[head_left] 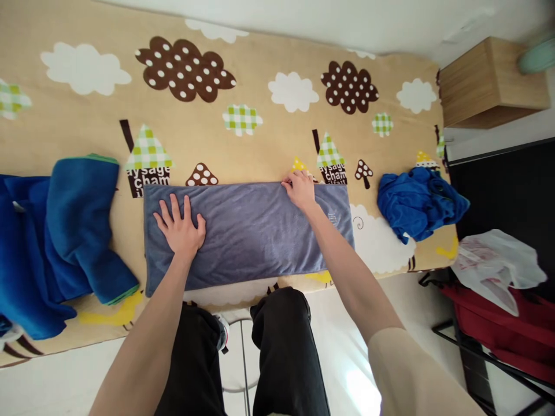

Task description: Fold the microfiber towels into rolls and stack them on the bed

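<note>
A grey-blue towel [247,231] lies spread as a long rectangle on the bed's patterned beige cover [260,156]. On its left part my left hand [180,228] rests flat, palm down, with the fingers spread. My right hand [300,189] is at the towel's far edge, right of the middle, its fingers closed on that edge. Small light lettering shows near the towel's right end, beside my right forearm.
Blue cloths with green edging [82,225] are heaped at the left. A crumpled blue cloth [418,202] sits at the right. Beyond the bed's right end are a wooden box shelf [472,86], a plastic bag [498,260] and a red item [507,329] on a black rack.
</note>
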`<state>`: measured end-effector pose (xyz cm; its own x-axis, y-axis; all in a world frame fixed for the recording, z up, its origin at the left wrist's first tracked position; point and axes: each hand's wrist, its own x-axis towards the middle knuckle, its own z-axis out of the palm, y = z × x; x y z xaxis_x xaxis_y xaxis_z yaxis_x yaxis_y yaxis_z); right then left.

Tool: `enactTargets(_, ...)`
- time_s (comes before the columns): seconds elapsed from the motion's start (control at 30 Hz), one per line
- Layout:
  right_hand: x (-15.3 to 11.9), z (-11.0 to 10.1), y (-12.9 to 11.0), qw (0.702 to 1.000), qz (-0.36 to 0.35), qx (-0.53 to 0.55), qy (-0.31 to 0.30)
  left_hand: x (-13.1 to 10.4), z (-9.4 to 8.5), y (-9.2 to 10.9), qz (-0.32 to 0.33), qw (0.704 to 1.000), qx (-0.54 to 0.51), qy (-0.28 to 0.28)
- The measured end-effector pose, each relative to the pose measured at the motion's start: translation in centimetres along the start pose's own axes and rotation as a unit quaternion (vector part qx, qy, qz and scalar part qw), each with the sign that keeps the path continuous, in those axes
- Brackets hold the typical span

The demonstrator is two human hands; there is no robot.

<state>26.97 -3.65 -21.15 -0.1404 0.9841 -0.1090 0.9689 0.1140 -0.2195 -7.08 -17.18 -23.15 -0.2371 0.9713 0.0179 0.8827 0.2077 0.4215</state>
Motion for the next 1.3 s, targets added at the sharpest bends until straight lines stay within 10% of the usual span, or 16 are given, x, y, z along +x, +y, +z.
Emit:
enactTargets(0.13, -3.1, 1.6, -3.3, 0.997, -0.011, 0.005, 0.074, 0.0, 0.0, 0.0, 0.002, 1.0, -0.004, -0.006)
enactTargets(0.33, -6.5, 4.3, -6.0, 0.997, -0.079, -0.003, 0.01, -0.2, -0.5, 0.3, 0.01, 1.0, 0.002, -0.004)
enactTargets(0.6, -5.5, 4.1, -6.1, 0.997, -0.072, 0.007, -0.017, 4.1, -2.1, -0.8, 0.218, 0.963, 0.019, -0.155)
enactTargets(0.73, -6.6, 3.4, -1.4, 0.995, -0.099, 0.009, -0.027, 5.3, -2.2, -2.0, 0.178, 0.975, 0.019, -0.13)
enactTargets(1.0, -8.1, 0.4, 15.0, 0.99, 0.136, -0.019, 0.023, 6.3, -2.0, -2.6, 0.169, 0.978, -0.006, -0.123)
enactTargets(1.17, -10.2, -0.6, 10.3, 0.985, 0.147, -0.021, 0.083, 2.3, -2.8, -0.9, 0.097, 0.992, 0.009, -0.08)
enactTargets(1.3, -19.3, 0.9, 5.4, 0.985, 0.139, -0.003, 0.099, -5.0, -3.8, 0.0, -0.076, 0.993, 0.055, -0.074)
